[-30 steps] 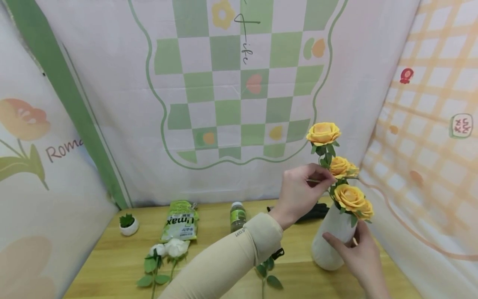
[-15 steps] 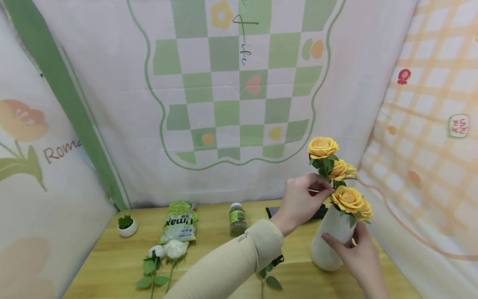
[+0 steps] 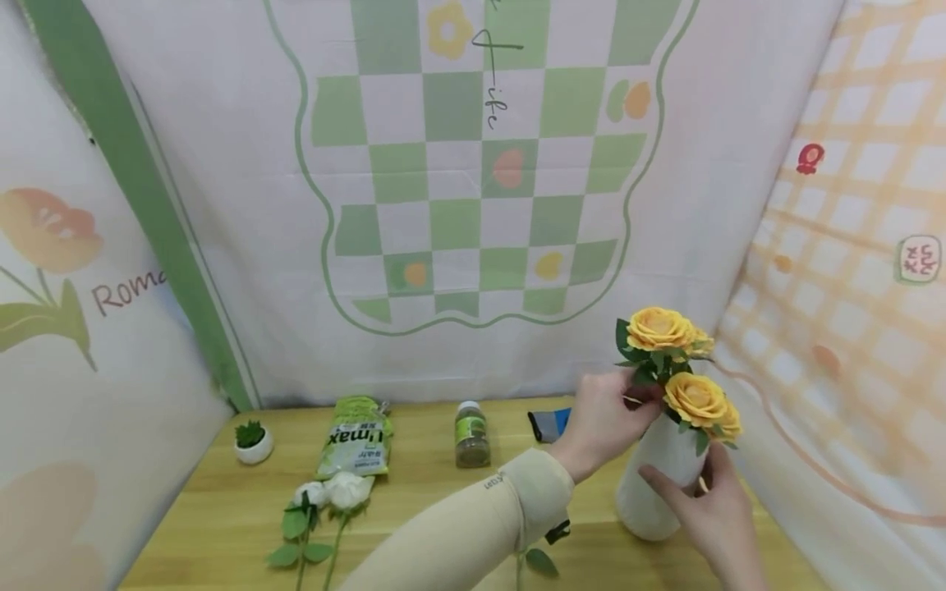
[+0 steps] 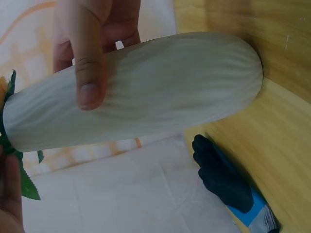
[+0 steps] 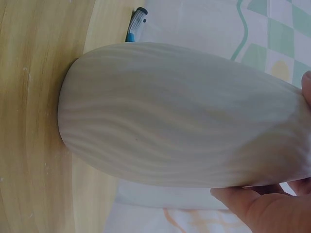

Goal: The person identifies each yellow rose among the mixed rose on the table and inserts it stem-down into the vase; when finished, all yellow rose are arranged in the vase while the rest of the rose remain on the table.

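A white vase [image 3: 652, 492] stands on the wooden table at the right, with several yellow roses, including a front rose [image 3: 696, 399], bunched at its mouth. My left hand [image 3: 608, 417] pinches the leafy stem of the upper yellow rose [image 3: 660, 328] just above the rim; part of the grip is hidden by petals and leaves. My right hand [image 3: 713, 513] holds the vase from the right. In the left wrist view the right thumb [image 4: 90, 87] lies across the ribbed vase wall [image 4: 175, 87]. The right wrist view has the right hand [image 5: 257, 201] along the vase's upper side.
A blue and black glove [image 4: 226, 182] lies behind the vase. Farther left are a small bottle [image 3: 471, 435], a green bag [image 3: 356, 439], white roses [image 3: 349, 491] and a potted succulent [image 3: 254, 443]. A leafy stem [image 3: 542, 562] lies near my left sleeve. Fabric walls enclose the table.
My left hand has moved down, lowering the upper yellow rose from high above the others to just over the vase. The right hand keeps its hold on the vase.
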`<state>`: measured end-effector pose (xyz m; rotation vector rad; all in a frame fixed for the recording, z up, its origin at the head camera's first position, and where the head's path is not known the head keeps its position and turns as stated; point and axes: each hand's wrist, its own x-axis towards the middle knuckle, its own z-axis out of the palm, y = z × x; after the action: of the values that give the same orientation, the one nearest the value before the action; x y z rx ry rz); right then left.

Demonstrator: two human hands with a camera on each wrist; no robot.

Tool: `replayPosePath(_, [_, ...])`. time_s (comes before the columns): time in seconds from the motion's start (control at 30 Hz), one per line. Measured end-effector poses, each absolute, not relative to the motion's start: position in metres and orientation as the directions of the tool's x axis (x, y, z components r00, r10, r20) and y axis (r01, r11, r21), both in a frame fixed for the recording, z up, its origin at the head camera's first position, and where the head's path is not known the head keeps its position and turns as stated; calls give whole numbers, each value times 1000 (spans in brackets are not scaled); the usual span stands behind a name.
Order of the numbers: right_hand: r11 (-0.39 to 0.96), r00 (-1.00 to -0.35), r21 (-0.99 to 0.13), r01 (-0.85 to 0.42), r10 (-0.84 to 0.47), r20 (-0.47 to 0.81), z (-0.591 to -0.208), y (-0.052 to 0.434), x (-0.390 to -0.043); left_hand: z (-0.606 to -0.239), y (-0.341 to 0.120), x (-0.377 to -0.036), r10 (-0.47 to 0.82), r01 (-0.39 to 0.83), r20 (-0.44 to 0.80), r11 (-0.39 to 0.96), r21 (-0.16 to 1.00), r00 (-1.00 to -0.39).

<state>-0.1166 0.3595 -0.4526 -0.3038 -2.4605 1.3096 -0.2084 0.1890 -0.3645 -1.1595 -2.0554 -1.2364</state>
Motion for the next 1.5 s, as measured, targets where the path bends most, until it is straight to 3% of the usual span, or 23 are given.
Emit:
replayPosePath(0.33, [556,-920,-831,11,331,209,-454,360,-115,-375,195,-208,400,798,693,240,553,-600])
replayPosePath(0.63, [565,-921,-825,15,329,209,-454,361,-115,-374,193,-206,373,748,668,125,652,-644])
replayPosePath(0.9, [533,-931,-846,18,317,180,-452,361,-114,-376,196,-201,326,696,637,106,710,-699])
replayPosePath(1.23, [528,-929,-849,19,322,179,-452,360,-115,-383,193,-197,331,637,579,98,765,-745])
replayPosePath(1.5, [528,-918,-849,-4,334,212,-454,360,-117,-403,156,-189,417,598,506,121,792,-755])
